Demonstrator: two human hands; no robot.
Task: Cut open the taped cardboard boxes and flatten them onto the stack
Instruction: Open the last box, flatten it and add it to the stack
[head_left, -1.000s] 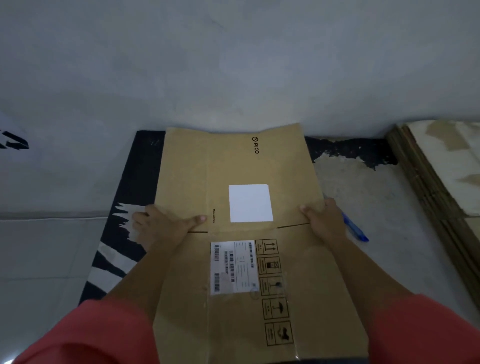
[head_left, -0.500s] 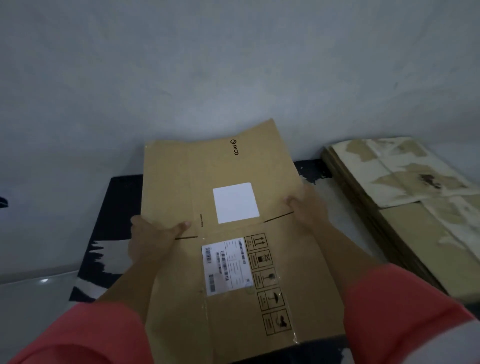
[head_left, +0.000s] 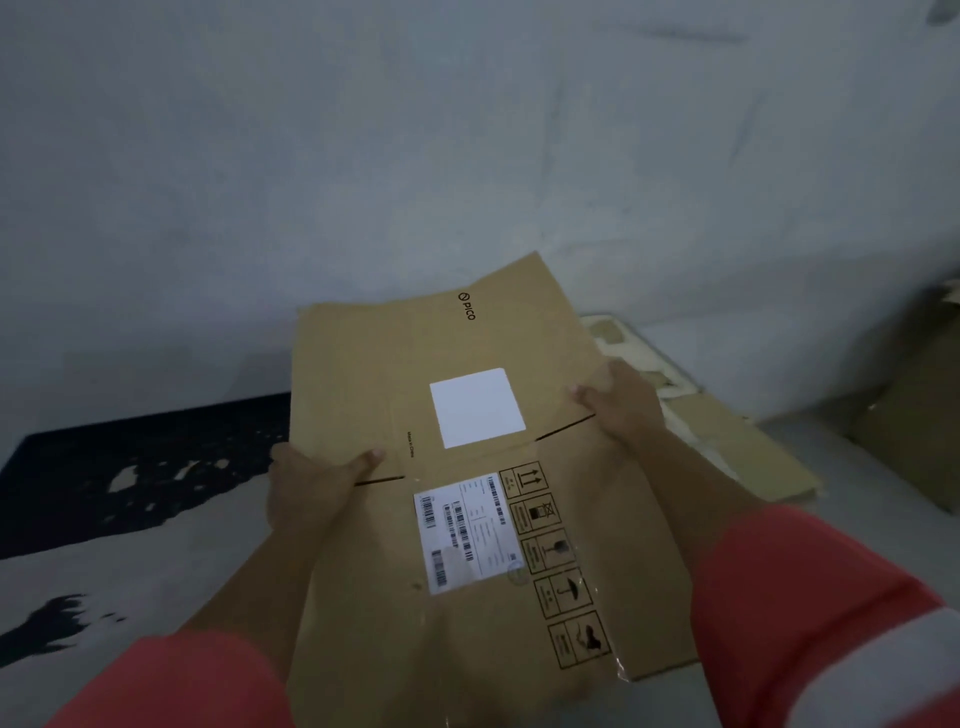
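Note:
A flattened brown cardboard box (head_left: 467, 623) with a white sticker, a shipping label and handling symbols is held off the floor in front of me. My left hand (head_left: 311, 483) grips its left edge, thumb on top near a flap slit. At the right edge my right hand (head_left: 618, 400) holds it, thumb on top and fingers underneath. The stack of flattened cardboard (head_left: 727, 441) lies on the floor to the right, partly hidden behind the box and my right arm.
A dark mat with worn pale patches (head_left: 130, 467) covers the floor on the left. A grey wall (head_left: 467, 156) rises close behind. Another brown box (head_left: 914, 410) stands at the far right edge.
Both hands have lifted the flattened box off the mat and swung it to the right toward the stack. The blue cutter seen on the floor earlier is out of sight.

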